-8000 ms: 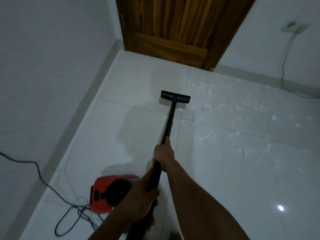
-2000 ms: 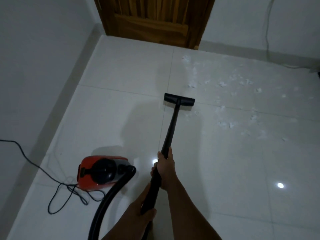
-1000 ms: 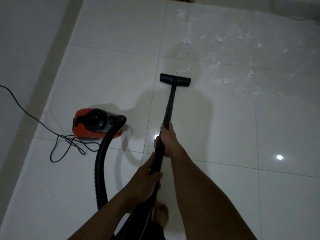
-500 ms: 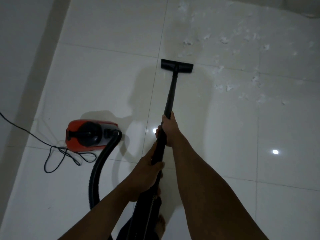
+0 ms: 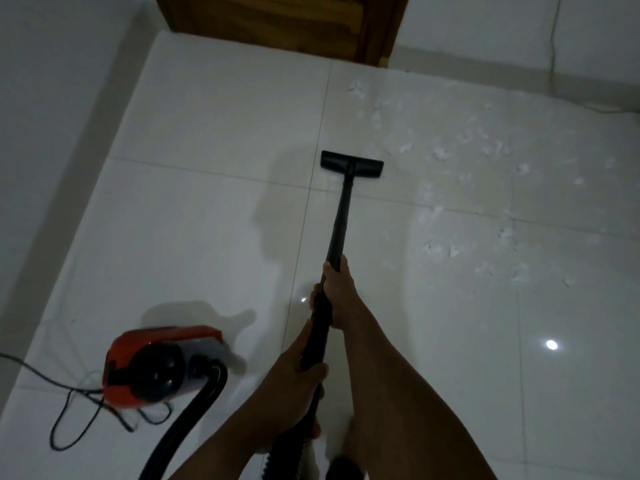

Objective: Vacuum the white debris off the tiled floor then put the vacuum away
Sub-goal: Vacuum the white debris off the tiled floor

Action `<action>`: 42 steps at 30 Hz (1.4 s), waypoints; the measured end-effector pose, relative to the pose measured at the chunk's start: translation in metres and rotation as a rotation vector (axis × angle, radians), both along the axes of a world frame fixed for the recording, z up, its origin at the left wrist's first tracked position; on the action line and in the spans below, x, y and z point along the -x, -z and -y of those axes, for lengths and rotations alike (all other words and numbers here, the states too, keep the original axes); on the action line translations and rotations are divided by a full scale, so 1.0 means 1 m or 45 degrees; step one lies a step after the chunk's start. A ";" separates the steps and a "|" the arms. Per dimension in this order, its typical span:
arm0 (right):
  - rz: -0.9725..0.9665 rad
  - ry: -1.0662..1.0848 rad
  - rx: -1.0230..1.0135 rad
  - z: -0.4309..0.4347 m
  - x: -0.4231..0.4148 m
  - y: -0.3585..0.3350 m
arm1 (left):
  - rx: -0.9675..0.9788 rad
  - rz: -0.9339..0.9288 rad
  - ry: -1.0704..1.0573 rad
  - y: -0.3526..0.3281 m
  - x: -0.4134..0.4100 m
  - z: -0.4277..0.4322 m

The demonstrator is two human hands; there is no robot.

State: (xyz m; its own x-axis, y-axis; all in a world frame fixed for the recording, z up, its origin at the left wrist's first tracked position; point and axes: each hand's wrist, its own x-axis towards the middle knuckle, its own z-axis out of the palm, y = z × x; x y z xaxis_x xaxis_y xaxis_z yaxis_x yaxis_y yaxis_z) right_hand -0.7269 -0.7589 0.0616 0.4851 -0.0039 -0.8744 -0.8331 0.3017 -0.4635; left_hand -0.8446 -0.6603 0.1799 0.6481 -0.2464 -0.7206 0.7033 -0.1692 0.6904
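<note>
Nozzle (image 5: 351, 164) just left of debris (image 5: 441, 154) — canister (image 5: 152, 365) nearer, left, perhaps atop cord (image 5: 38, 374).

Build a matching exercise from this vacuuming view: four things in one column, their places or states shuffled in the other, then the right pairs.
1. nozzle
2. red vacuum body
3. white debris
4. right hand

A. scattered on the tiled floor, right side
B. grips the wand ahead of the left hand
C. low at left, hose plugged in
D. at the wand's far end, flat down

Pairs: 1-D, 2-C, 3-A, 4-B
</note>
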 end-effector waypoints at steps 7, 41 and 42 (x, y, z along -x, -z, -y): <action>0.005 0.019 -0.021 0.018 -0.090 0.003 | -0.017 -0.042 -0.006 -0.008 -0.092 0.019; 0.099 -0.062 -0.005 0.088 -0.395 0.021 | -0.105 -0.131 -0.172 0.001 -0.391 0.101; 0.090 -0.060 -0.008 0.088 -0.397 0.022 | -0.086 -0.134 -0.184 -0.001 -0.394 0.103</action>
State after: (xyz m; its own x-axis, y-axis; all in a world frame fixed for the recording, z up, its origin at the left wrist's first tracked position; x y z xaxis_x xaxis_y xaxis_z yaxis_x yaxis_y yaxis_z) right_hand -0.3299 -0.8473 0.0397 0.5449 0.0255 -0.8381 -0.8119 0.2658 -0.5197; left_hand -0.4508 -0.7628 0.1805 0.5935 -0.1048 -0.7980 0.7914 -0.1046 0.6023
